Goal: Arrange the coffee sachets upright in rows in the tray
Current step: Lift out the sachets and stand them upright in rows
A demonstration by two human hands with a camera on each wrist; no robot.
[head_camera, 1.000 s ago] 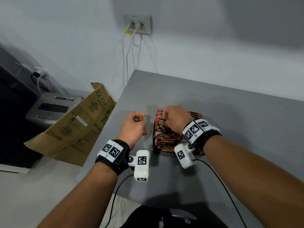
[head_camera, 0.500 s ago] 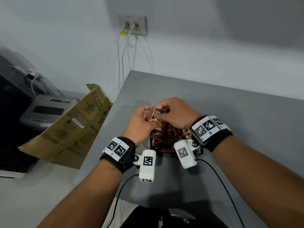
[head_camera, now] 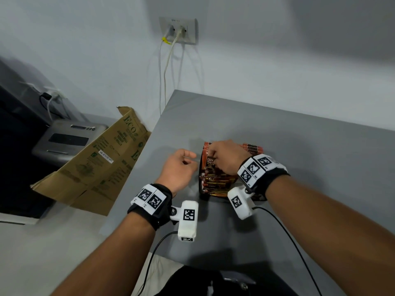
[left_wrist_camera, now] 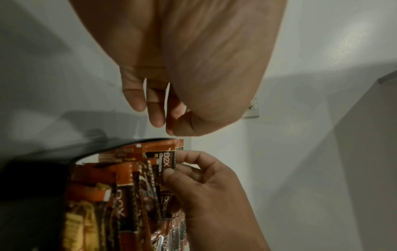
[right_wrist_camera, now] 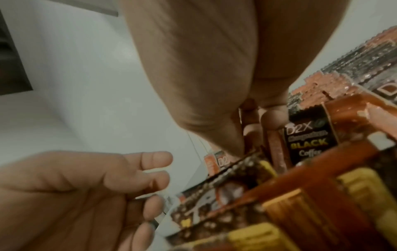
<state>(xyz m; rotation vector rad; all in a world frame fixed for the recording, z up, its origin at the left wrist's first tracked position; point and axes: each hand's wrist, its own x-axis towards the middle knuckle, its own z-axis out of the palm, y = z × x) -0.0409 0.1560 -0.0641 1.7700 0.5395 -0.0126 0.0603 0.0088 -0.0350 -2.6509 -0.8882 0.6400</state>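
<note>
1. On the grey table (head_camera: 299, 146), near its left edge, a dark tray (head_camera: 200, 184) is sitting, packed with coffee sachets (head_camera: 215, 182); the ones at its near end are lying stacked flat, while those at the far end are standing on edge.
2. The right hand (head_camera: 226, 157) is reaching down over the far left part of the tray, its fingers curled and pinching one upright sachet (left_wrist_camera: 168, 160) by its top edge, a dark packet printed "D2X".
3. In the left wrist view, the thumb and forefinger are closing on that packet's upper corner, and the packet is standing among the other upright ones.
4. The left hand (head_camera: 179, 167) is hovering just left of the tray, apart from it, palm turned inward, fingers loosely curved and holding nothing.
5. In the right wrist view, that hand's fingers (right_wrist_camera: 150, 163) are lying relaxed and spread beside the sachets, without touching them.
6. A further row of upright packets (head_camera: 252, 147) is showing behind the right hand at the far right of the tray.
7. Both wrists are wearing black bands with white marker tags, and a small white camera with a black cable is hanging from each.
8. To the left, beyond the table edge, a flattened cardboard box (head_camera: 96, 165) is leaning, with a grey device (head_camera: 64, 139) lying behind it.
9. On the far wall, a socket plate (head_camera: 178, 29) is holding two plugs, whose white cables are hanging down toward the table corner.
</note>
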